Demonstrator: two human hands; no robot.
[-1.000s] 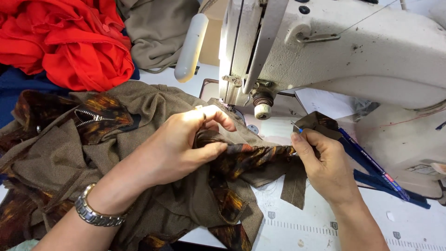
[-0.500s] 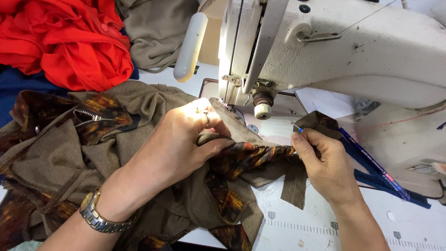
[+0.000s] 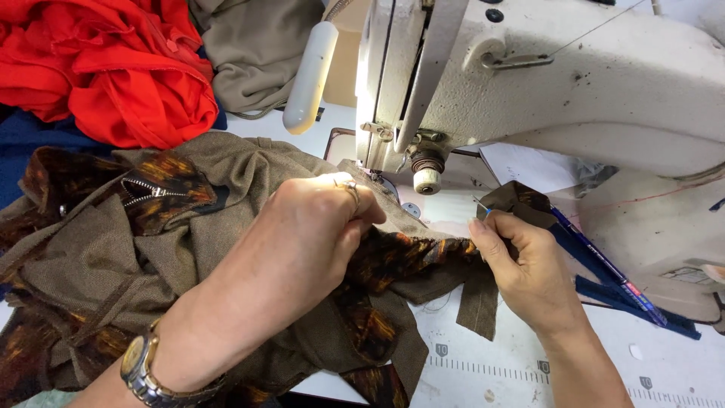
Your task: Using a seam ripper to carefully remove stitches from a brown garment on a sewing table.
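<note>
pinching brown garment (image 3: 226, 249) by the sewing machine (image 3: 574, 83), left hand (image 3: 302, 234), right hand (image 3: 525, 268).

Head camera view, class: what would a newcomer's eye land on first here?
Probably the red cloth heaped at top left, and the pale sewing machine filling the top right. Below them, the left hand and right hand pinch a brown patterned garment by the needle.

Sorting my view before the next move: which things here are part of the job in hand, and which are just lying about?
In hand: left hand and right hand gripping the brown garment beside the sewing machine.

Lying about: red cloth, beige cloth, pen, paper.
</note>
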